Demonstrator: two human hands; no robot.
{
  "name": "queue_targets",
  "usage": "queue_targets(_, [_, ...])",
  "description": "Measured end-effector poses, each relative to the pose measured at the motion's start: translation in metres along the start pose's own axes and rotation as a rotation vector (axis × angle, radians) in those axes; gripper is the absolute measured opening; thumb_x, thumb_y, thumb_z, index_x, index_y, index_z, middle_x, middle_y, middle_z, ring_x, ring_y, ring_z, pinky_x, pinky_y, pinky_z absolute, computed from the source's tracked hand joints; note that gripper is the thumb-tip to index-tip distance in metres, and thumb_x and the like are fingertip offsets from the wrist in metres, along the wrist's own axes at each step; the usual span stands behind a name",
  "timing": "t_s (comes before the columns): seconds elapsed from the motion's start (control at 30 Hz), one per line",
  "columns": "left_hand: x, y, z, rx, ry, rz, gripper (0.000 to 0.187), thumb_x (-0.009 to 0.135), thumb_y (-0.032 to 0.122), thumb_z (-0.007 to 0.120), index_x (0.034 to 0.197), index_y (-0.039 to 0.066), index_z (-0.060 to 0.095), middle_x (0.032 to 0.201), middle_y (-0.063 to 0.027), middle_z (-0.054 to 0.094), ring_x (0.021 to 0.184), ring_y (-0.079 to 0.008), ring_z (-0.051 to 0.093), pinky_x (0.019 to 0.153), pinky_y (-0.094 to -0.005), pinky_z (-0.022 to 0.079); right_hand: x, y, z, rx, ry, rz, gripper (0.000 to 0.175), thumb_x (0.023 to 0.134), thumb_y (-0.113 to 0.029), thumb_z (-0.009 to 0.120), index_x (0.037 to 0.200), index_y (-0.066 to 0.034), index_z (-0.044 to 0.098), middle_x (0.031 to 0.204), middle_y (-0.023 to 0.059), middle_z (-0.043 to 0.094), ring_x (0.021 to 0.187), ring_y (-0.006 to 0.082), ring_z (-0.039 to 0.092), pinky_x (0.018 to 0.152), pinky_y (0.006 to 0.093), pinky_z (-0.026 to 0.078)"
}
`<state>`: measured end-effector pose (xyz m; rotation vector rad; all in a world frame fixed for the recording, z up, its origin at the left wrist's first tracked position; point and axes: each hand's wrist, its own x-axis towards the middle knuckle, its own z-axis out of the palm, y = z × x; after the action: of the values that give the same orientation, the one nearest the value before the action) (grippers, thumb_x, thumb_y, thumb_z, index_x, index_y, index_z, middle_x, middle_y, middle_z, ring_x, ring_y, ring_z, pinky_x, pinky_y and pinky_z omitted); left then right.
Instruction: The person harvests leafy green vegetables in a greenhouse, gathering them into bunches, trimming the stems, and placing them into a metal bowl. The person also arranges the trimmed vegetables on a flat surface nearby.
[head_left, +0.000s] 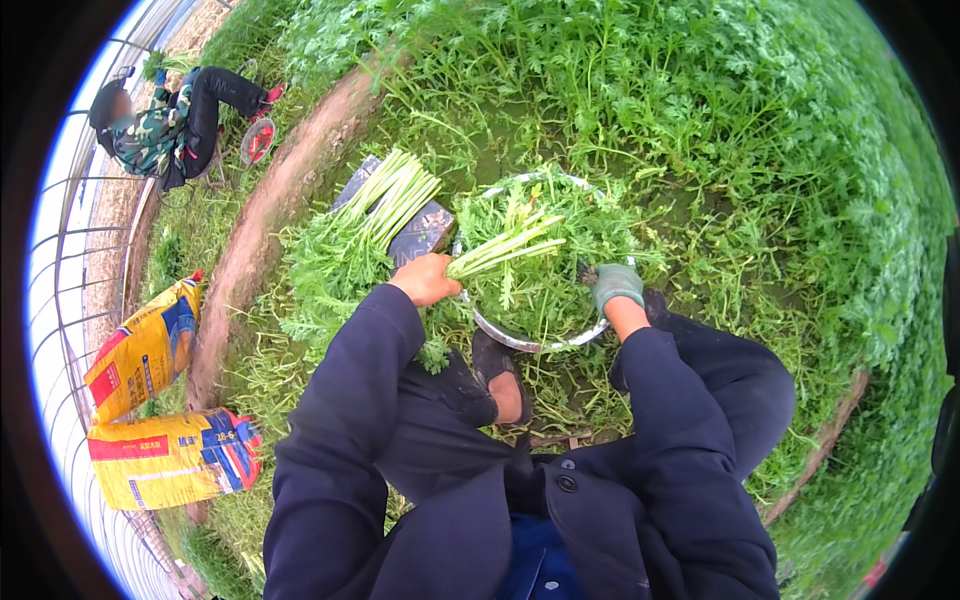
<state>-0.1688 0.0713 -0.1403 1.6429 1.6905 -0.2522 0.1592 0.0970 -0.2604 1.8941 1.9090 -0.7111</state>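
Note:
My bare left hand (426, 280) grips a small bunch of cut leafy-green stalks (514, 246), their pale cut ends pointing right over a round basin. Loose feathery leaves and trimmings (544, 296) fill the basin, whose pale rim (510, 339) shows at the front. At its right edge is my right hand (619, 291), in a grey-green glove with dark, soiled fingertips. Its fingers are curled, and whether they hold anything is unclear. Left of the basin, a larger bundle of stalks (397, 191) lies on a dark slab (424, 234), cut ends facing away from me.
Tall feathery greens (712, 90) grow ahead and to the right. Yellow printed sacks (169, 457) lie at left beyond a dirt ridge (259, 202). A seated person (161, 131) holds greens at upper left, near a bowl with red contents (259, 142). My shoe (491, 356) touches the basin's near side.

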Motion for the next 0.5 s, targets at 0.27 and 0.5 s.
queue_targets(0.27, [0.019, -0.009, -0.007, -0.274, -0.122, -0.060, 0.045, 0.078, 0.021, 0.072, 0.110, -0.009, 0.064, 0.094, -0.0169, 0.069, 0.087, -0.0225, 0.063, 0.082, -0.0340, 0.048, -0.063, 0.000, -0.051, 0.216, 0.049, -0.155, 0.034, 0.089, -0.040, 0.061, 0.104, -0.0107, 0.070, 0.100, 0.0151, 0.071, 0.097, 0.0348, 0.066, 0.086, 0.0418, 0.051])
queue_targets(0.5, [0.004, 0.016, -0.011, -0.265, -0.115, -0.009, 0.037, 0.076, 0.020, 0.073, 0.100, -0.008, 0.067, 0.086, -0.0161, 0.069, 0.079, -0.0212, 0.063, 0.073, -0.0359, 0.048, -0.082, -0.060, -0.061, 0.070, 0.229, -0.558, 0.051, 0.094, -0.059, 0.047, 0.103, -0.0149, 0.071, 0.097, 0.0126, 0.071, 0.093, 0.0306, 0.067, 0.079, 0.0431, 0.051])
